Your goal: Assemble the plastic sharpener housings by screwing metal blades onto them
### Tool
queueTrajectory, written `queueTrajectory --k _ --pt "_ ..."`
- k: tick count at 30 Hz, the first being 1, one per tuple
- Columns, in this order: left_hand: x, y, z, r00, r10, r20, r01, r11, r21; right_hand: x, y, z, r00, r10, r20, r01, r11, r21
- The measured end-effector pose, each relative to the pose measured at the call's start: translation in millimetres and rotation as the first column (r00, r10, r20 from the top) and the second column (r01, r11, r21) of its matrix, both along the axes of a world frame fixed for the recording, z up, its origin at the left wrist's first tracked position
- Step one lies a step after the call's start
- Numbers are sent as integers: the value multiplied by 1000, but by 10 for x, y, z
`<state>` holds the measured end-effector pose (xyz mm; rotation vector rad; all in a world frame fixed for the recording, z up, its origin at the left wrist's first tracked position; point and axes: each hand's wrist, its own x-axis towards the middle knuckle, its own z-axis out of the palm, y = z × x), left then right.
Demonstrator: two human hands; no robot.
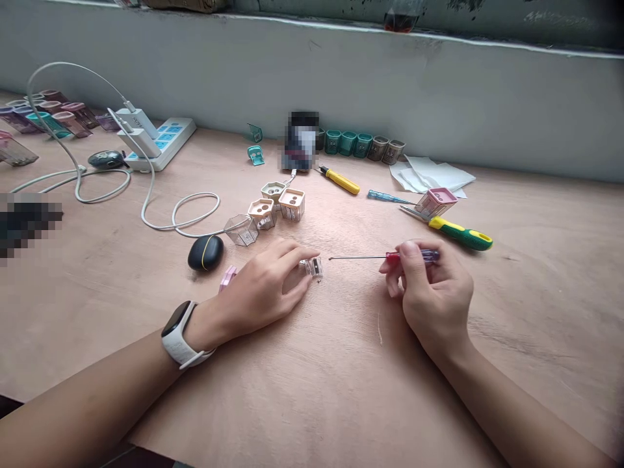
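Between the thumb and forefinger of my left hand (266,279), a small clear pencil sharpener insert (316,266) with a dark blade rests on the table. A tiny metal piece, perhaps a screw (319,281), lies just below it. My right hand (431,286) is closed around the red and purple handle of a screwdriver (358,257). Its thin shaft points left, the tip a short gap away from the sharpener insert. A pink plastic part (228,278) shows partly behind my left hand. Beyond it lies a clear hexagonal container (242,231).
Peach-topped sharpeners (292,205) stand behind the left hand, near a black earbud case (205,253). A yellow cutter (340,181), blue screwdriver (390,197), green-yellow handled tool (461,234) and pink sharpener (437,202) lie farther back. A power strip (163,146) with white cables sits left.
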<state>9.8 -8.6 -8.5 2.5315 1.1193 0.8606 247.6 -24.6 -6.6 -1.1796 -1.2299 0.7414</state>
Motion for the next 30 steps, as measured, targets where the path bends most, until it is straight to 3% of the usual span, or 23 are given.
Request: queueTrajectory --k 5,13,30 --pt "-4 6 1 1000 -3 2 3 1000 -6 33 59 16 985 78 -152 -93 991 -96" --pt "5 -19 67 988 -117 101 105 988 111 -7 -5 6 968 150 -200 -175 978 -115" --pt "-6 -6 64 986 -106 127 91 989 121 -17 -2 -11 972 126 -196 -147 984 -96"
